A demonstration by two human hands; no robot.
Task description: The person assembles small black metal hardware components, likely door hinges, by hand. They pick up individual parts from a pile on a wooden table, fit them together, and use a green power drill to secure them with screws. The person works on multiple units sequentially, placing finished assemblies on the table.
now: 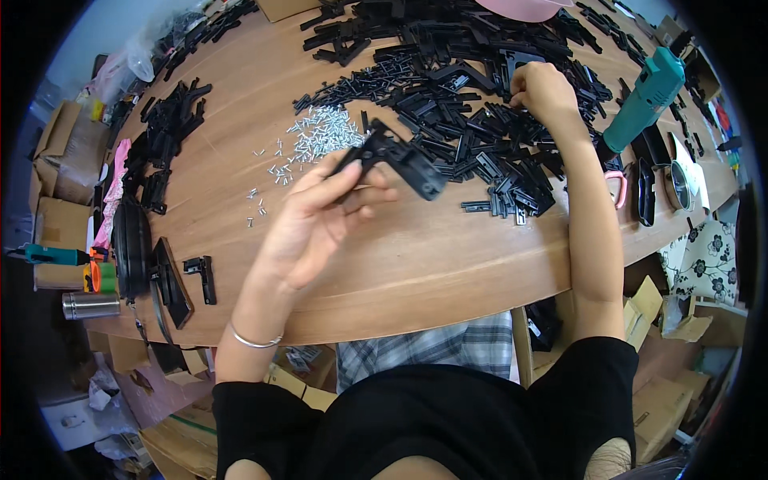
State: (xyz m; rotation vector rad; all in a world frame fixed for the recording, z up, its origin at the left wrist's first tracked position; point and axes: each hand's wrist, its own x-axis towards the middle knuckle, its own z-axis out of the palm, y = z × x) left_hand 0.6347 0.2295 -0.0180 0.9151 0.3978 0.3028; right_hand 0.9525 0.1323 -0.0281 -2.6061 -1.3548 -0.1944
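Note:
My left hand holds a black plastic bracket assembly just above the wooden table, fingers pinched on its left end. My right hand reaches forward into a large heap of black plastic parts, its fingers curled down among the pieces; whether it grips one is hidden. A scatter of small silver screws lies just beyond my left hand, with a row of black screws behind them.
A teal electric screwdriver lies at the right of the heap. More black parts are piled at the far left, with finished pieces by the left table edge. Cardboard boxes stand on the floor around.

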